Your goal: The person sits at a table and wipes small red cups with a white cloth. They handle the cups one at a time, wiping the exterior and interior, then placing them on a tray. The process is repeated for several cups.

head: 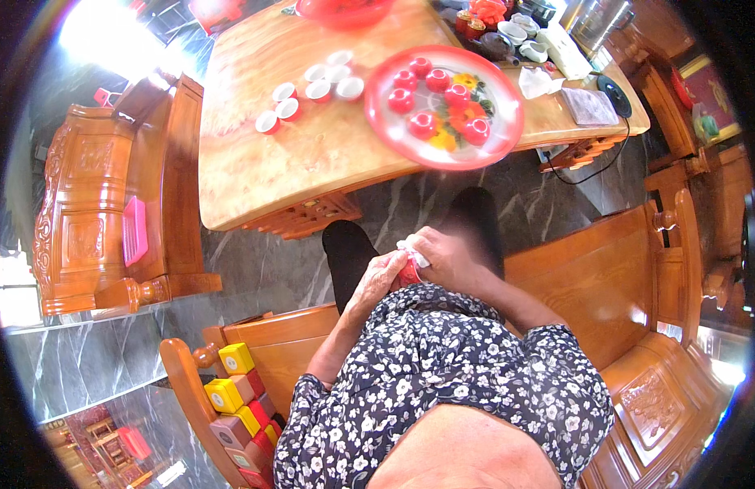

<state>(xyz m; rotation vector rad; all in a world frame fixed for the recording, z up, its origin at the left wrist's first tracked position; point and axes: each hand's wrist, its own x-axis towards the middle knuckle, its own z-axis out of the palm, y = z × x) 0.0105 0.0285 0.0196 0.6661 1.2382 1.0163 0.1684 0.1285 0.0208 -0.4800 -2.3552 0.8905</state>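
Note:
Over my lap, my left hand grips a small red cup by its side. My right hand presses a white tissue or cloth at the cup's upper part; its fingers partly hide both. On the wooden table in front, several red cups lie upside down on a round red-rimmed tray with a painted flower pattern. To the tray's left, several more cups with white insides stand upright on the table.
The wooden table has a rounded near edge above my knees. A teapot, crumpled tissue, folded grey cloth and corded black disc sit at its right. Stacked boxes are on the bench at my left. A pink basket rests on another bench.

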